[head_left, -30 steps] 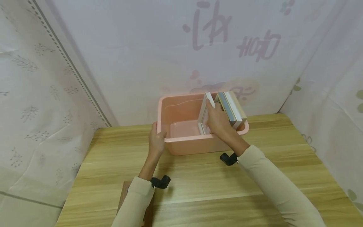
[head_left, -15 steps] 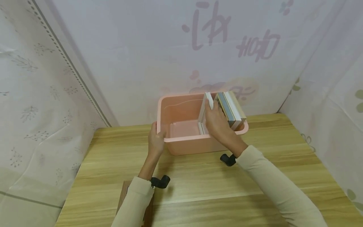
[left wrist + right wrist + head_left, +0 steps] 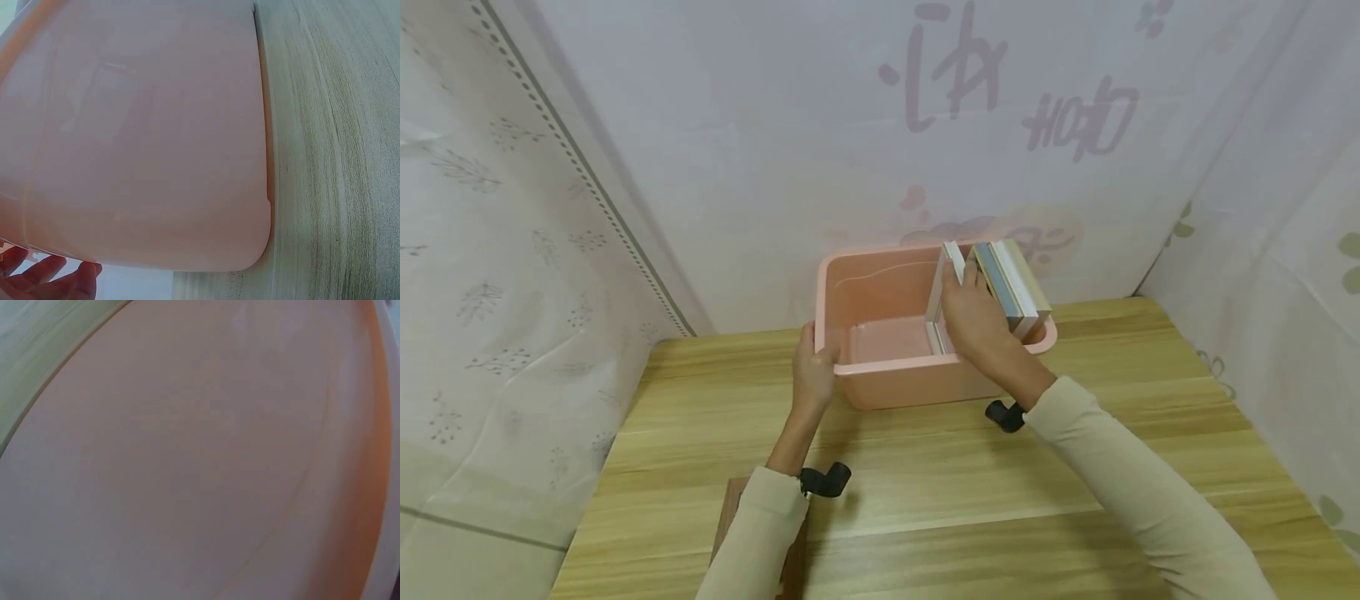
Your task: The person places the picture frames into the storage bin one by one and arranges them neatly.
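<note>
A pink plastic basin [image 3: 895, 364] stands near the back of the wooden table. My left hand [image 3: 813, 375] grips its left rim; in the left wrist view the fingertips [image 3: 56, 275] show at the basin's outer wall [image 3: 156, 137]. Inside, my right hand [image 3: 976, 321] pinches an upright white book [image 3: 936, 287] near its top edge. Right of that hand several books [image 3: 1015, 283] lean together, with blue-grey, white and cream edges. Low in the basin, a thin white edge [image 3: 934, 339] shows left of the hand. Only the basin's wall [image 3: 187, 456] fills the right wrist view, hiding the right fingers.
A brown wooden object [image 3: 795, 558] lies partly under my left forearm at the table's [image 3: 940, 500] front left. A patterned cloth [image 3: 760, 167] hangs close behind the basin, with more cloth at both sides. The basin's left half shows bare floor.
Almost nothing differs. My right hand has shifted slightly left and down along the white book, while my left hand stays on the rim.
</note>
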A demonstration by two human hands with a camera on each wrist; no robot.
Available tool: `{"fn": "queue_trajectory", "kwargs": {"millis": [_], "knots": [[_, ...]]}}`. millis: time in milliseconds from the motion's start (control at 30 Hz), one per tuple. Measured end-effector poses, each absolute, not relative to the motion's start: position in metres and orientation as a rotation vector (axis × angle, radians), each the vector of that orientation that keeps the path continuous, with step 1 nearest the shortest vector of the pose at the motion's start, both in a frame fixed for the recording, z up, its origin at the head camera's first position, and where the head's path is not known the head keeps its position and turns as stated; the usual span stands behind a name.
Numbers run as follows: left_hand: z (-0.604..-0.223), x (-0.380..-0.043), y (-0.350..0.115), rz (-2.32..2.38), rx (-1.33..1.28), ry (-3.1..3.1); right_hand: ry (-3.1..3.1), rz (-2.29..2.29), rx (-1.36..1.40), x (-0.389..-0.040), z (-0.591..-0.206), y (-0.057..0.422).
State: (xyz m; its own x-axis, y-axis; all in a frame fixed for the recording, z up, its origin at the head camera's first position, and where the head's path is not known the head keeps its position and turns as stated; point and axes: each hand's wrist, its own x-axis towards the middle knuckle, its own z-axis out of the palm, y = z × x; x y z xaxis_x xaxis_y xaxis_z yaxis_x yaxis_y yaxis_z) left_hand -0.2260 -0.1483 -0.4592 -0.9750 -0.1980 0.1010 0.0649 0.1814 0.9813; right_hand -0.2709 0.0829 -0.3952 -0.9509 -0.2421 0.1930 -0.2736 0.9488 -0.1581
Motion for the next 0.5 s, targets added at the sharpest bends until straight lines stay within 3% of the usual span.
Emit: {"fn": "queue_trajectory", "kwargs": {"millis": [233, 500], "knots": [[-0.4593, -0.2264, -0.1483, -1.882, 0.13, -2.254, -2.917, -0.109, 0.454, -0.2693, -0.3948, 0.08], [-0.4597, -0.2257, -0.1484, -1.893, 0.137, -2.26, -2.908, -0.165, 0.444, -0.2695, -0.3972, 0.0825]]}}
